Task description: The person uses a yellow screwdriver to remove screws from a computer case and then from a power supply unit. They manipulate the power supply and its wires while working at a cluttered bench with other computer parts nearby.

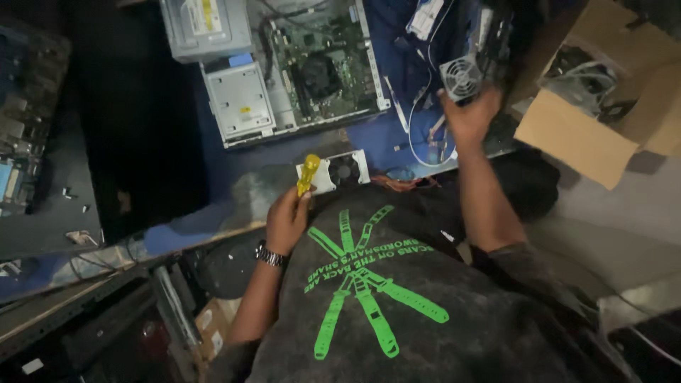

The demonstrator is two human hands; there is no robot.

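My left hand, with a wristwatch on its wrist, grips the yellow handle of a screwdriver near the table's front edge. Just to its right lies a white-framed fan unit. My right hand is raised further out and holds a small grey square fan by its lower edge, above white cables on the blue table top. An open computer case with a green board and a black cooler lies beyond my left hand.
A grey drive and a white metal box sit at the case's left side. An open cardboard box with cables stands at the right. Dark shelving and loose parts fill the left. My grey shirt with a green print covers the bottom.
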